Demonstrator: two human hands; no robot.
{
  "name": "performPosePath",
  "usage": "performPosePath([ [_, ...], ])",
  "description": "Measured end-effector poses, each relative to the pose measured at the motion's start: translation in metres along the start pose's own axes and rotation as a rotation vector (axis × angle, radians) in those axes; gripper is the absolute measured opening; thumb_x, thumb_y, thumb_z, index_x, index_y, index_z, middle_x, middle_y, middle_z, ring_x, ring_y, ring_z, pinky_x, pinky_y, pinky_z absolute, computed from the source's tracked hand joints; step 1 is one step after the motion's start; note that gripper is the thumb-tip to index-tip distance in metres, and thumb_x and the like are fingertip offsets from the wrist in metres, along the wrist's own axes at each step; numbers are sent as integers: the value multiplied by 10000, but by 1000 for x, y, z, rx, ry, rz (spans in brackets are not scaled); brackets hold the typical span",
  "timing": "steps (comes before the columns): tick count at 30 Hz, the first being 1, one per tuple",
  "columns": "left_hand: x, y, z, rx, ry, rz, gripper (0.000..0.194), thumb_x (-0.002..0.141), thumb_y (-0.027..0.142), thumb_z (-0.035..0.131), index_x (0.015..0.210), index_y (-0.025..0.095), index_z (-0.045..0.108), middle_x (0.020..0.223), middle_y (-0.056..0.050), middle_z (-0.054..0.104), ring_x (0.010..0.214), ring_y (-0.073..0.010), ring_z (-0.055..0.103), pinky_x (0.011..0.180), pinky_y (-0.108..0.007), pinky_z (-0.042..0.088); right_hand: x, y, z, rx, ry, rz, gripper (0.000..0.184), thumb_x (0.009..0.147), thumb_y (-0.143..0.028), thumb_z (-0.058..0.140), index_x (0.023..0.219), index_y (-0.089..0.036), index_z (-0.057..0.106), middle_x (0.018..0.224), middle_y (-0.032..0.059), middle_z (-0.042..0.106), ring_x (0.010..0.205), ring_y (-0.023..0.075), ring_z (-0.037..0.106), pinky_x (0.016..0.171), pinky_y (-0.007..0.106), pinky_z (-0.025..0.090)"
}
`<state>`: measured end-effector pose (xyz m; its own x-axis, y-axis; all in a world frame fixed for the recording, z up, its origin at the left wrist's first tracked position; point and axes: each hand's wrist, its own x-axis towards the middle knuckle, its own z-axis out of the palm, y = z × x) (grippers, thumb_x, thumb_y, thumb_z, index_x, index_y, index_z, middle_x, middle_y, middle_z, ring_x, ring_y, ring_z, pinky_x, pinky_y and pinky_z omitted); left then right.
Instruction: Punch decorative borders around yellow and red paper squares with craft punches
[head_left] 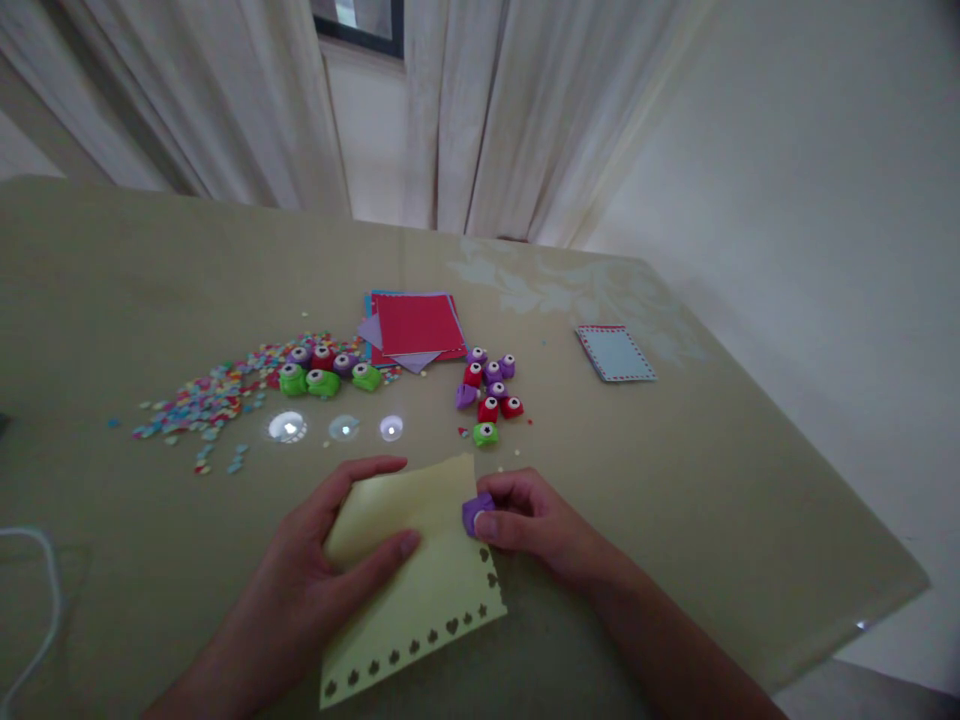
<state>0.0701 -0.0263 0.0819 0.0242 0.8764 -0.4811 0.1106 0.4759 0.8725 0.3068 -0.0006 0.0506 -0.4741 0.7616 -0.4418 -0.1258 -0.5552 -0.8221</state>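
Observation:
A sheet of yellow paper is gripped by my left hand, its thumb on top and the other fingers behind the sheet. Small shapes, hearts among them, are punched along its near edge and the lower part of its right edge. My right hand pinches a purple craft punch that sits at the sheet's right edge, above the punched hearts. Just beyond the paper lie several more small punches in purple, red and green, such as a green punch.
Colourful paper confetti is scattered at the left, with more punches beside it. A stack of coloured paper with a red sheet on top lies farther back. A pale blue punched sheet rests at the right. A white cable curves at far left.

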Motion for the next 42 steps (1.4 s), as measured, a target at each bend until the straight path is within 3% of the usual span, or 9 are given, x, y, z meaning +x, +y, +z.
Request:
performPosePath([
  [7, 0, 0, 0, -21, -4, -16, 674, 746, 542, 866, 1318, 289, 613, 854, -23, 840, 585, -259, 802, 442, -286, 629, 0, 3, 1, 0, 17, -2, 408, 748, -515, 935, 835, -152, 770, 759, 4, 687, 671, 120, 572, 605, 232, 395],
  [12, 0, -1, -1, 11, -4, -11, 655, 763, 545, 855, 1320, 298, 615, 876, -20, 842, 572, -247, 795, 441, -282, 627, 1, 5, 1, 19, 26, 21, 443, 716, -530, 950, 865, -148, 783, 813, 27, 719, 717, 138, 612, 643, 245, 428],
  [18, 0, 0, 0, 6, -6, -12, 647, 759, 546, 853, 1310, 299, 620, 875, -15, 842, 598, -248, 802, 464, -284, 638, 1, 5, 0, -2, 49, 31, 463, 695, -539, 963, 827, -138, 772, 701, -8, 650, 621, 106, 528, 562, 227, 351],
  [42, 0, 2, -1, 18, -20, -22, 656, 756, 547, 852, 1318, 296, 624, 876, -24, 838, 610, -268, 804, 471, -305, 641, 1, 8, 5, 43, 78, 14, 451, 712, -529, 953, 858, -136, 787, 782, 30, 738, 679, 139, 635, 625, 250, 447],
])
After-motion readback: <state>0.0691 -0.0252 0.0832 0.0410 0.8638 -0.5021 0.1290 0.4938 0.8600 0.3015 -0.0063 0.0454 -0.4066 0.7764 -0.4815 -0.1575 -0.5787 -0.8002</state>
